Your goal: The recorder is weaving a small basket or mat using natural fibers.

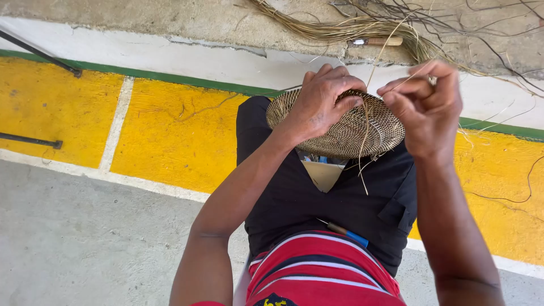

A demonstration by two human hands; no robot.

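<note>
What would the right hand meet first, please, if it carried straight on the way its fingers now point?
The right hand points left, toward the left hand gripping the woven basket. It would probably meet the left hand's fingers first, though depth is hard to judge from above.

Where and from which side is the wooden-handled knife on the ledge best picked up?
Take the knife by its wooden handle, the right-hand end, coming from above. It lies flat across the straw bundle, handle clear and blade end pointing left among the fibres.
</note>
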